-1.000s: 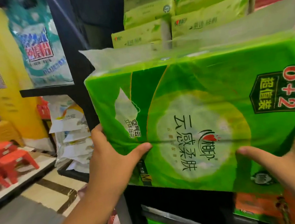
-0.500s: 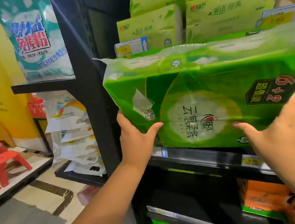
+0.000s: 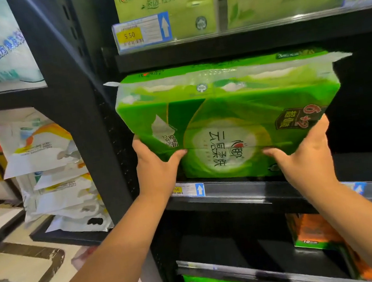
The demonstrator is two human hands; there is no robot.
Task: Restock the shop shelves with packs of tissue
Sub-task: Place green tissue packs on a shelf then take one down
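Pack of tissue [image 3: 224,116] lies long side along the shelf [image 3: 246,188], at its front edge, my left hand [image 3: 158,171] and right hand [image 3: 306,157] each clasping a lower corner.

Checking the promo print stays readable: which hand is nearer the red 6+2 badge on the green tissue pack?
Right. The right hand grips the green tissue pack at the corner just below the 6+2 badge. The left hand holds the opposite lower corner.

One head-worn camera looks forward, close up, at the black shelf [image 3: 247,192].
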